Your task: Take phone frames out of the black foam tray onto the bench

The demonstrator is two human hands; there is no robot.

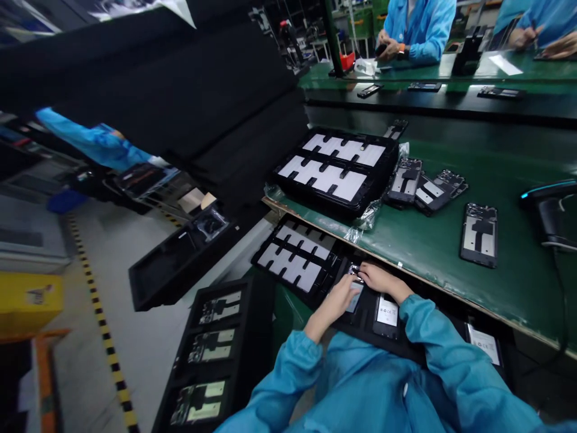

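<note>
Both of my hands rest on a phone frame [356, 294] that lies in a black tray [315, 282] on my lap, below the edge of the green bench. My left hand [337, 300] lies flat over the frame's lower part. My right hand [376, 278] pinches its upper end with the fingertips. Another phone part with a white label [386, 313] sits in the tray just right of my hands. The tray's far slots show white rectangular pockets [293, 258].
A stack of black trays in plastic wrap [336, 171] stands on the green bench [451, 264], with several loose phone frames [478, 234] to its right. A black scanner [550, 213] sits far right. A tray of filled frames [211, 349] lies lower left. Other workers in blue sit across the bench.
</note>
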